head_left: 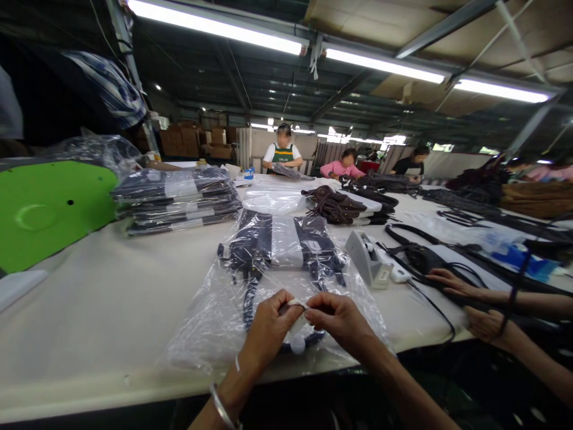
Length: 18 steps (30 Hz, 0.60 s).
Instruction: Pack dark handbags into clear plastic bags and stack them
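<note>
My left hand (270, 325) pinches a small white tag-like piece (297, 322) between thumb and fingertips. From the other side, my right hand (342, 318) closes thumb and finger on the edge of the same piece. Both hands are just above a clear plastic bag (206, 322) spread at the table's front edge. Inside it lies a dark folded fabric item (255, 236) with straps and a white band (286, 239) across its middle. A round translucent spot (298, 344) shows below the tag; what it is I cannot tell.
A grey tape dispenser (369, 260) stands right of the bag. Another person's hands (456, 283) work among dark straps at the right. Bagged dark items (179, 200) are stacked at the left, near a green panel (54, 206). Brown fabric pieces (338, 203) lie behind.
</note>
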Tool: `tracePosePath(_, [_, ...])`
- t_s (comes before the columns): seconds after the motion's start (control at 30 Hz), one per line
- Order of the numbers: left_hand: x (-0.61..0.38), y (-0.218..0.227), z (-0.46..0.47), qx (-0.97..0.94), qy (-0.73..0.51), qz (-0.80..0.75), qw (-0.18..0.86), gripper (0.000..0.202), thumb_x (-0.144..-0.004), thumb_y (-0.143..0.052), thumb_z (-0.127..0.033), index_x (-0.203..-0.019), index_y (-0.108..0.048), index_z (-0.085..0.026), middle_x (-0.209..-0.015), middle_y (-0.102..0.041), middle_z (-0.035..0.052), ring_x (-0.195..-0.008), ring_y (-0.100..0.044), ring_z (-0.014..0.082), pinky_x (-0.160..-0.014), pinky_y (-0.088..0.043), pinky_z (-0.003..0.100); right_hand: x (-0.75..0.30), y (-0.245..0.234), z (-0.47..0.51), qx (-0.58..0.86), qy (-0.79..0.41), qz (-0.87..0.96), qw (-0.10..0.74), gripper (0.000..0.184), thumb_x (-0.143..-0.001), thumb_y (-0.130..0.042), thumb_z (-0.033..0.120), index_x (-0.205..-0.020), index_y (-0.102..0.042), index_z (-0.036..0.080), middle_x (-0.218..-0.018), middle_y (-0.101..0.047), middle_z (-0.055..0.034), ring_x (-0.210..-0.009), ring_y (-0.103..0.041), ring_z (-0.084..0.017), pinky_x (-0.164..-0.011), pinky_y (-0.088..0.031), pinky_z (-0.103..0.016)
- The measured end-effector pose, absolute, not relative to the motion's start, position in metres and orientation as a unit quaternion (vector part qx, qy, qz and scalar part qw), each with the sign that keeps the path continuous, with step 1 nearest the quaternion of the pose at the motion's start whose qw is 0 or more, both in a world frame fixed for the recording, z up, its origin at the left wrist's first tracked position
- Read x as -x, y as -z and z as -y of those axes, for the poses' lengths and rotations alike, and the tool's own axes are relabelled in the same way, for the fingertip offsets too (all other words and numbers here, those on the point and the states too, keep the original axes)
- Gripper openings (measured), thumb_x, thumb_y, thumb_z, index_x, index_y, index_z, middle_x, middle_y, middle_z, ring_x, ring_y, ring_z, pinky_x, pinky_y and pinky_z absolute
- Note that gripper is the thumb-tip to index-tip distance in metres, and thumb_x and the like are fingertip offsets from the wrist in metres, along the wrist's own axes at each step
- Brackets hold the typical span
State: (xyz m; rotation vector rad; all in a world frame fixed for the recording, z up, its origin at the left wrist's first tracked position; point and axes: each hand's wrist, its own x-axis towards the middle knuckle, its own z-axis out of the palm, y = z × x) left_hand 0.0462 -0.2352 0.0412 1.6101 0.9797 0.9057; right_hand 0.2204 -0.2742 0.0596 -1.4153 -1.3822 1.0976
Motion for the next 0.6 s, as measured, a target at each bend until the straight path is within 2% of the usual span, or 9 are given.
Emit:
tracePosePath(0.3, [-0.037,-0.050,0.232,-0.665,-0.387,-0.398,0.501,0.020,-0.081,-0.060,-0.036,-0.076,-0.059,-0.017,-0.068,-0.053,-0.0037,-0.065,-0.047,0.0121,-0.061,-0.036,0.023,-0.218,-0.064,0.259,0.542,-0.508,0.522,0.420,0.035,-0.067,-0.078,0.046,-0.078,-0.070,0.014,-0.065,-0.066,-0.0018,-0.060,-0.061,-0.014,-0.060,-0.051,-0.028])
tracePosePath(0.43, [-0.032,-0.047,0.222,-0.653,-0.398,-0.386,0.516,0.020,-0.082,-0.061,-0.036,-0.079,-0.061,-0.017,-0.073,-0.057,-0.0022,-0.067,-0.049,0.0124,-0.063,-0.038,0.023,-0.215,-0.072,0.245,0.526,-0.562,0.511,0.383,0.041,-0.064,-0.081,0.049,-0.082,-0.069,0.013,-0.067,-0.068,-0.0024,-0.063,-0.065,-0.016,-0.064,-0.053,-0.029])
tracePosePath(0.5, [-0.029,-0.041,0.215,-0.645,-0.408,-0.370,0.530,0.020,-0.082,-0.062,-0.036,-0.090,-0.063,-0.017,-0.077,-0.059,-0.0011,-0.071,-0.052,0.0137,-0.066,-0.040,0.024,-0.215,-0.075,0.234,0.521,-0.580,0.515,0.355,0.040,-0.063,-0.081,0.047,-0.082,-0.069,0.013,-0.068,-0.069,-0.0028,-0.064,-0.066,-0.017,-0.061,-0.051,-0.027])
tracePosePath(0.6, [-0.023,-0.030,0.200,-0.626,-0.430,-0.360,0.542,0.042,-0.083,-0.062,-0.035,-0.121,-0.055,-0.019,-0.081,-0.058,-0.0014,-0.075,-0.056,0.0153,-0.069,-0.043,0.025,-0.220,-0.078,0.206,0.532,-0.575,0.536,0.314,0.031,-0.064,-0.079,0.040,-0.076,-0.069,0.013,-0.058,-0.064,-0.0004,-0.051,-0.057,-0.010,-0.047,-0.039,-0.019])
